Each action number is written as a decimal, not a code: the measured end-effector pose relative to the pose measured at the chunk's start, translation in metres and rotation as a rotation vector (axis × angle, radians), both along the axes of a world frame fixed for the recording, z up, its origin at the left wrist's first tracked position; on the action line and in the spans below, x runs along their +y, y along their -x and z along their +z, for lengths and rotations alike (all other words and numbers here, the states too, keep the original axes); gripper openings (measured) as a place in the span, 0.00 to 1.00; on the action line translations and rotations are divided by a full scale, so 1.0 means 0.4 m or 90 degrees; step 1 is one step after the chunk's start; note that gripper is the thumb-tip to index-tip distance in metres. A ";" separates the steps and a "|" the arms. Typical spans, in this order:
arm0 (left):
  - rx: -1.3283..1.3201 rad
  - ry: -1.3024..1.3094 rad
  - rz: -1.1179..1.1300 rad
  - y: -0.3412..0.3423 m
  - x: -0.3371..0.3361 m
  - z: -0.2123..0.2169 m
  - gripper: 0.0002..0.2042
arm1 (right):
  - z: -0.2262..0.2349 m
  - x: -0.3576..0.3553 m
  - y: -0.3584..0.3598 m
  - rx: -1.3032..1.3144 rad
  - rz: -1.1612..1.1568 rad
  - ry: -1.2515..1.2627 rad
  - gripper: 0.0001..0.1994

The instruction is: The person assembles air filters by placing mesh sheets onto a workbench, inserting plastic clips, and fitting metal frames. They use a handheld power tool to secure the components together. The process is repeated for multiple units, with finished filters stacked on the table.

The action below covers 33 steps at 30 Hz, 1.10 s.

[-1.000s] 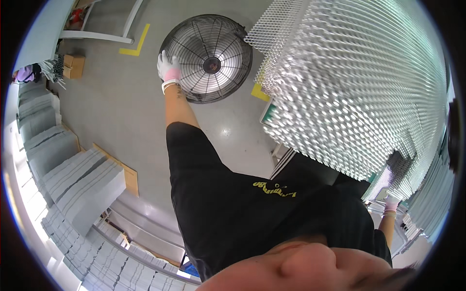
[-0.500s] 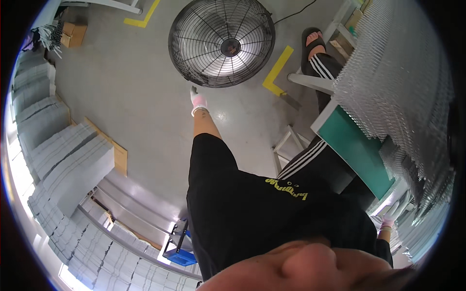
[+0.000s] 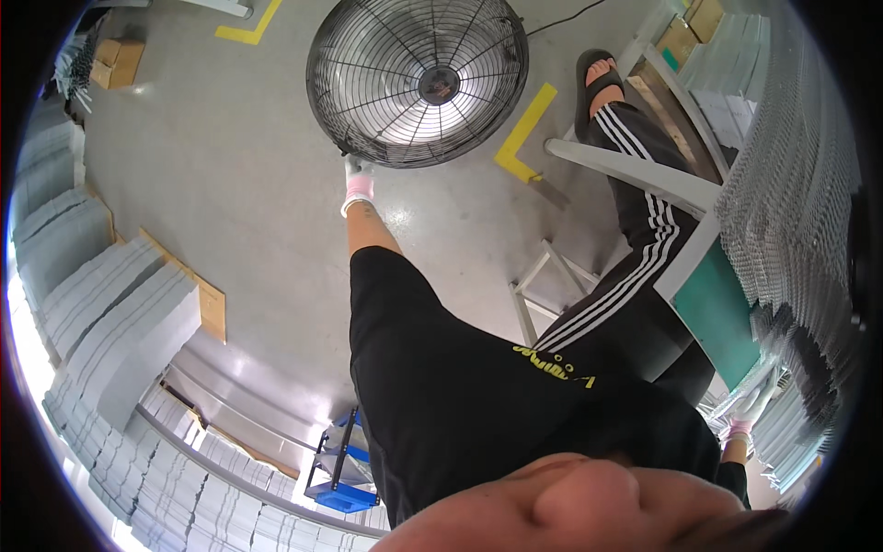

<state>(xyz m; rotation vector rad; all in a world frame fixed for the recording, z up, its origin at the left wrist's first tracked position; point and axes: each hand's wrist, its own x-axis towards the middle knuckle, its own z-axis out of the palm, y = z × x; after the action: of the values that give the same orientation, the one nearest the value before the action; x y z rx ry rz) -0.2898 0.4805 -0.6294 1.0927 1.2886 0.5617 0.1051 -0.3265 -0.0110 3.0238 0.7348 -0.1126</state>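
A large black floor fan [image 3: 440, 86] with a round wire guard stands in front of me at the top of the view. My left hand [image 3: 359, 180], in a white and pink glove, reaches out to the lower left rim of its guard. The fingertips are closed at that rim and partly hidden. Far to the right, my gloved right hand [image 3: 756, 405] lies with its fingers stretched out against a stack of thin greyish sheets [image 3: 798, 425], beside the green tabletop [image 3: 717, 317].
Silvery mesh-like sheets [image 3: 791, 184] cover the table on the right, above a white frame leg [image 3: 635, 170]. Tall stacks of pale sheets [image 3: 138, 354] line the left side. A blue-based rack [image 3: 342, 497] stands low left, a cardboard box [image 3: 117, 63] far left. The fan's cord [image 3: 566, 18] trails right.
My left hand has moved slightly left and up, from just short of the fan to its rim. The view has shifted, baring more of my leg and the table frame. My right hand stays by the sheets.
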 end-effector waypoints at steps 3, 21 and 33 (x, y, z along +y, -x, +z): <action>-0.134 0.084 0.059 -0.029 0.021 -0.029 0.35 | 0.010 -0.001 0.028 -0.008 -0.021 0.003 0.32; 0.482 -0.096 -0.334 0.089 -0.534 0.101 0.15 | -0.015 -0.007 0.024 -0.037 0.034 0.006 0.32; 0.545 -0.116 -0.440 0.212 -0.453 0.180 0.19 | -0.011 0.008 0.076 -0.048 0.045 -0.023 0.29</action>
<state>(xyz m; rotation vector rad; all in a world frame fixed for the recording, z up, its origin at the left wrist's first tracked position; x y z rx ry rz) -0.3747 0.2994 -0.5573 1.9295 1.4421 -0.3726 0.0748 -0.3233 -0.0153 3.0125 0.8450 0.0152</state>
